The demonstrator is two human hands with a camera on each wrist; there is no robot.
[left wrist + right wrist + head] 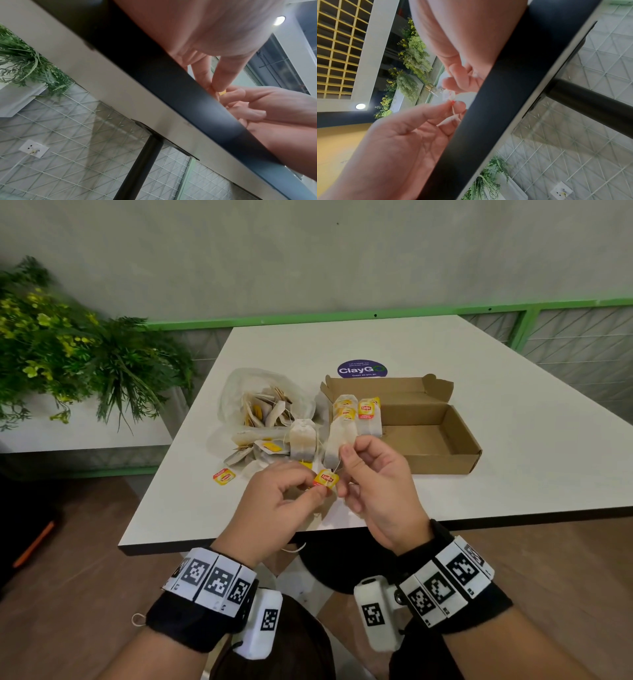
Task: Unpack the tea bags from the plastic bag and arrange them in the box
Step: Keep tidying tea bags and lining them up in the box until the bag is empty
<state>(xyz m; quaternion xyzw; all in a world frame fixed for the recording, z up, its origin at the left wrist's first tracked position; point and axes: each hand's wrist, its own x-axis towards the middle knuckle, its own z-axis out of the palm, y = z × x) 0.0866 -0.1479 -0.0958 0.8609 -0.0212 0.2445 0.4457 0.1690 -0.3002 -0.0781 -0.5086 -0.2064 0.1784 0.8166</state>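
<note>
A white rectangular table (479, 405) is standing by a grey wall (308, 251); at its near edge the left hand (274, 508) is pinching a yellow-red paper tag (326, 479), and the right hand (380, 487) is pinching its thin string (337, 467).

Your worktop (479, 412) is white with a dark edge. Clear plastic bag (263, 402) of tea bags sits left of centre, loose tea bags (260, 448) spilling toward the near edge. Open cardboard box (424, 436) just right of it. Round purple sticker (362, 369) behind them. One loose tag (224, 476) near the near-left edge.
</note>
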